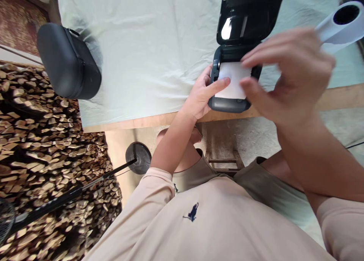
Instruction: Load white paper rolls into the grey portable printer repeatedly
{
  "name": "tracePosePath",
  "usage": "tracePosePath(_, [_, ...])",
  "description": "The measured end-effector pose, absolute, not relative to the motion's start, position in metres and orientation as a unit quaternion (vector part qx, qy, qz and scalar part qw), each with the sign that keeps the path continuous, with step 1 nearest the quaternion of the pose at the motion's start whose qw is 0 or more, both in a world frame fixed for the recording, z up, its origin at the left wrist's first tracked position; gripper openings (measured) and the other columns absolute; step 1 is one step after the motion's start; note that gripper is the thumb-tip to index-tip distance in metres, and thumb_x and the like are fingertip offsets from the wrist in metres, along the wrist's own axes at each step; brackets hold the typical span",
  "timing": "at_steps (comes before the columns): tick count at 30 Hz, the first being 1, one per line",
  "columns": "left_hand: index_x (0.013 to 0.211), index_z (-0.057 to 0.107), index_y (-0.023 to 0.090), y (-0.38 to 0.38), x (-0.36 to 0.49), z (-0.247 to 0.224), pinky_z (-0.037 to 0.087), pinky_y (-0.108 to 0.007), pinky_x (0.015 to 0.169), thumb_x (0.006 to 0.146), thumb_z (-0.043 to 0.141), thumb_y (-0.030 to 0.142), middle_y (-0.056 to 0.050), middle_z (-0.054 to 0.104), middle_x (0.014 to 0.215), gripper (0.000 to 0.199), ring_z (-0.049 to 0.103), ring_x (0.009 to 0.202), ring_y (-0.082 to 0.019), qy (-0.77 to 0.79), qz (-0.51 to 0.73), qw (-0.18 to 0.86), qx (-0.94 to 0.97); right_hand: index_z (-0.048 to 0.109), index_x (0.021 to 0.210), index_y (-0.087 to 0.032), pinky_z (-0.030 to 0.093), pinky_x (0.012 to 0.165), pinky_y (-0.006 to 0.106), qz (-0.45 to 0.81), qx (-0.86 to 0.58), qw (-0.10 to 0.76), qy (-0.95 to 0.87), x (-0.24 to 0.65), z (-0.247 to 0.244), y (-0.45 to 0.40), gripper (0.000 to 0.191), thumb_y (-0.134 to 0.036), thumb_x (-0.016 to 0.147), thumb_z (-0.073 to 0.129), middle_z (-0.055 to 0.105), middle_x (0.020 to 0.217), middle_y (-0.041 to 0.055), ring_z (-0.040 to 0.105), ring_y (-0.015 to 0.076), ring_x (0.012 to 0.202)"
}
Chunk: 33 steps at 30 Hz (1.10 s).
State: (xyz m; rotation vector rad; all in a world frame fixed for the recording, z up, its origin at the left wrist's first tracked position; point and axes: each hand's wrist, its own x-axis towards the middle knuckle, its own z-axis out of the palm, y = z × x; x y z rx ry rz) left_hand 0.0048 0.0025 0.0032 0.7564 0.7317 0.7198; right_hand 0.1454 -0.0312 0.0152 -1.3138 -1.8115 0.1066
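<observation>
A small dark label printer [229, 104] stands at the table's front edge, its glossy black lid [247, 16] raised at the back. White paper [231, 92], seemingly a roll, sits in its compartment. My left hand [203, 92] grips the printer's left side, with the thumb laid over the paper and the other fingers partly hidden beneath. Above the printer's right side is my right hand [292, 75], blurred by motion. Its thumb and fingertips are apart over the paper, and nothing shows between them. Whether they touch the paper I cannot tell.
A black zipped case [68, 62] stands on the pale cloth [136, 56] at the left. To the right is a white object [341, 25] with a round dark opening. Stacked firewood [57, 154] and a fan stand's round base [138, 158] are at the lower left.
</observation>
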Motion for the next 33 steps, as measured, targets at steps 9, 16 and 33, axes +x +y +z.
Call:
tracePosePath(9, [0.102,0.043,0.021,0.002,0.005,0.006,0.040,-0.038,0.087,0.056,0.057,0.007,-0.001,0.056,0.087,0.050,0.049,0.101,-0.022,0.372,0.296,0.802,0.360,0.010,0.115,-0.037,0.035,0.086,0.016,0.174,-0.636,0.489,-0.570,0.150,0.025,-0.024,0.067,-0.039,0.060,0.048,0.021,0.120,-0.0077,0.028,0.0082,0.116])
tracePosePath(16, [0.097,0.046,0.018,0.003,0.006,0.002,0.038,-0.041,0.088,0.059,0.054,0.005,0.000,0.056,0.078,0.041,0.049,0.100,-0.022,0.370,0.319,0.800,0.349,0.027,0.112,-0.022,0.038,0.072,0.008,0.206,-0.575,0.508,-0.608,0.141,0.025,-0.025,0.042,-0.037,0.073,0.031,0.031,0.114,-0.0011,0.040,-0.0026,0.097])
tracePosePath(33, [0.093,0.049,0.021,-0.006,0.010,0.011,0.045,-0.024,0.076,0.067,0.051,0.021,0.000,0.057,0.076,0.025,0.050,0.099,-0.018,0.370,0.346,0.803,0.313,0.026,0.109,-0.025,0.037,0.059,0.002,0.389,-0.588,0.374,-0.603,0.150,0.004,-0.023,0.059,-0.044,0.058,0.050,0.036,0.107,0.0009,0.038,-0.0041,0.083])
